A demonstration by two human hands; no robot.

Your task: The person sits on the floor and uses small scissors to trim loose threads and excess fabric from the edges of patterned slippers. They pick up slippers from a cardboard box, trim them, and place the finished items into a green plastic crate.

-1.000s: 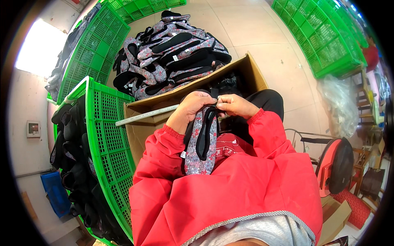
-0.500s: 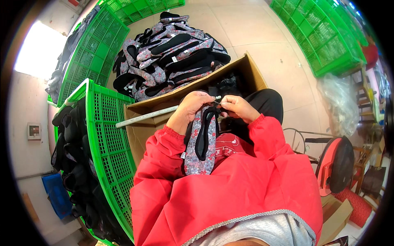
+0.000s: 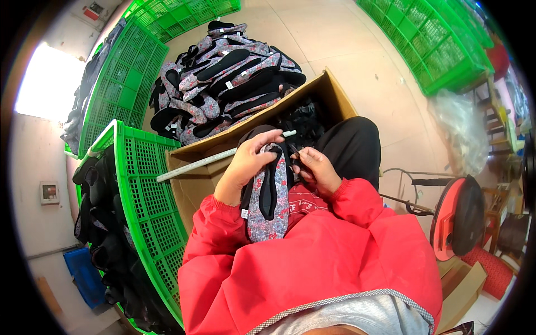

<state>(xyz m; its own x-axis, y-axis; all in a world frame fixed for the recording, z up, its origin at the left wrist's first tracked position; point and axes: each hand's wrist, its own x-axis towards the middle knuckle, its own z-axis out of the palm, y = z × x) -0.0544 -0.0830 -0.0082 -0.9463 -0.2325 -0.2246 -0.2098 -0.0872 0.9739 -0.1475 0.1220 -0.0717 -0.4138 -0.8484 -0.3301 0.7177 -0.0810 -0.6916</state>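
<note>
A slipper (image 3: 273, 226) in grey and red floral cloth, with a black lining and a small white tag, lies lengthwise over my lap. My left hand (image 3: 245, 166) is at its far end, the fingers spread and the thumb resting on the slipper's edge. Just to the right, my right hand (image 3: 317, 166) is closed in a pinch around a small, thin dark thing that I cannot make out. Under my left hand runs a pale rod (image 3: 198, 166), laid across the open cardboard box (image 3: 332, 92), its tip showing beyond my fingers.
Beyond the box is a heap of similar slippers (image 3: 231, 72) on the tiled floor. A green crate (image 3: 148, 184) full of dark slippers stands close on the left. More green crates (image 3: 427, 47) stand far right, near clear plastic sheeting (image 3: 460, 131) and a red and black round stool (image 3: 458, 218).
My hands, pinched together at the slipper's far end before, have come apart. The left fingers have spread; the right hand has dropped slightly nearer to me, still pinching.
</note>
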